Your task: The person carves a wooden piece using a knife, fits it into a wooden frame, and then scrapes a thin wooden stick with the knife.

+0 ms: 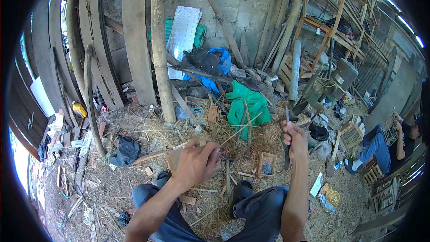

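My left hand (195, 163) is closed in front of my left knee, its fingers pinched together. From its fingertips a thin wooden strip (242, 130) slants up to the right. My right hand (295, 140) is raised above my right knee, wrapped round a knife whose narrow blade (287, 114) points upward; its handle is mostly hidden in the fist. The blade is apart from the strip. Below and between the hands, a small wooden box (267, 165) with dark nail-like pieces sits on the ground. A hammer-like tool (227, 166) stands beside my left hand, partly hidden.
Wood scraps and straw litter the ground. A green plastic sheet (248, 105) lies ahead, and a wooden pole (160, 54) stands left of it. A black bag (125, 151) is at left. Machinery (329, 83) stands at right, where another person (396, 143) sits. A yellow packet (329, 197) lies nearby.
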`<move>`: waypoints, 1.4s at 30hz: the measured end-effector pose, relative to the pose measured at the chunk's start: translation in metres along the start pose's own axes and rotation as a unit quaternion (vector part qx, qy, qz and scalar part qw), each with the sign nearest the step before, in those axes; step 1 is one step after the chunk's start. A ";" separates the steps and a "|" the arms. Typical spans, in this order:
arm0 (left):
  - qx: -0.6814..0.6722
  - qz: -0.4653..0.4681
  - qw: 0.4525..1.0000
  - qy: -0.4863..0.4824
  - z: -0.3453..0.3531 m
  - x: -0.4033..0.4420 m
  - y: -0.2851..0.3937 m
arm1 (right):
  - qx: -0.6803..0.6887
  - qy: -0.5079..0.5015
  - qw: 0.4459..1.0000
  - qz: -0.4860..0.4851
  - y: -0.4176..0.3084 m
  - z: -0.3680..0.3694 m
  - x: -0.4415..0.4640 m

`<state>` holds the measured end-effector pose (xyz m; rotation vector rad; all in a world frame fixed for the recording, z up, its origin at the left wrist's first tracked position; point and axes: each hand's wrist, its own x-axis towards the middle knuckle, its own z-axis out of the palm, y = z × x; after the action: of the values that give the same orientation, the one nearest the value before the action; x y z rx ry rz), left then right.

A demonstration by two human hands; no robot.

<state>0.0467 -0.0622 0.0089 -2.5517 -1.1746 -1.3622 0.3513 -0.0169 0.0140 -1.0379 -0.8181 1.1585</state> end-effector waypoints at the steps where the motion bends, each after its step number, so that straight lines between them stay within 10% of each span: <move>1: 0.001 -0.021 1.000 0.002 0.000 -0.001 -0.001 | 0.006 -0.003 1.000 -0.005 -0.002 0.002 -0.003; 9: -0.062 -0.053 0.997 0.002 0.029 -0.002 0.008 | -0.067 -0.291 0.951 0.084 0.027 0.082 -0.049; 23: -0.109 -0.071 0.989 -0.069 0.024 0.002 0.014 | -0.069 -0.204 0.964 0.154 0.011 0.060 -0.035; 33: -0.180 -0.145 0.972 -0.040 -0.001 0.004 -0.005 | -0.084 0.080 0.989 -0.094 0.011 -0.019 0.020; 42: -0.280 -0.241 0.928 -0.050 0.018 0.005 -0.004 | -0.002 -0.207 0.975 0.078 0.030 0.090 -0.048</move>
<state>0.0588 -0.0503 -0.0002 -2.8327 -1.7359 -1.9321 0.2479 -0.0421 0.0152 -0.8855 -1.0785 1.5386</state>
